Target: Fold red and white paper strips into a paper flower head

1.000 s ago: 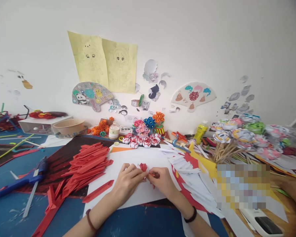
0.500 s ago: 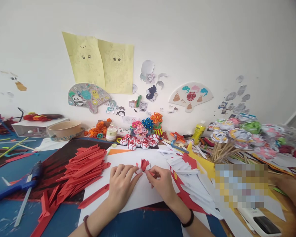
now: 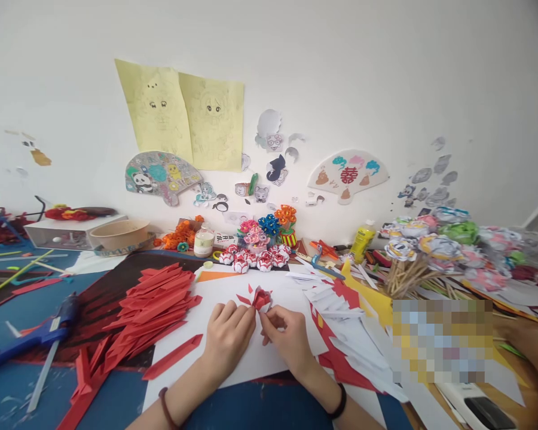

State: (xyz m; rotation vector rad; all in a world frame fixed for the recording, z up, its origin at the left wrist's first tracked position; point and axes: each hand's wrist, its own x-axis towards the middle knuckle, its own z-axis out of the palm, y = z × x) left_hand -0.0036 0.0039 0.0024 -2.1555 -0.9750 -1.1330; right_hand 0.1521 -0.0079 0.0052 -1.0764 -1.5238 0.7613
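My left hand [image 3: 227, 339] and my right hand [image 3: 286, 338] meet over a white sheet [image 3: 215, 298] on the table. Together they pinch a small red and white folded paper flower [image 3: 260, 298] by its underside, and its pointed petals stick up above my fingertips. A heap of folded red paper strips [image 3: 155, 304] lies just left of my left hand. One loose red strip [image 3: 173, 357] lies on the white sheet near my left wrist. A row of finished red and white paper flowers [image 3: 253, 258] stands behind the sheet.
A blue glue gun [image 3: 31, 337] lies at the left. White and red folded pieces [image 3: 336, 310] pile up to the right. Paper flowers on sticks [image 3: 434, 248], a yellow glue bottle [image 3: 362, 240], a bowl [image 3: 119, 233] and a jar [image 3: 204, 241] line the back by the decorated wall.
Both hands have shifted slightly and turned the flower, so more red petals now show above my fingers. The camera view has moved a little.
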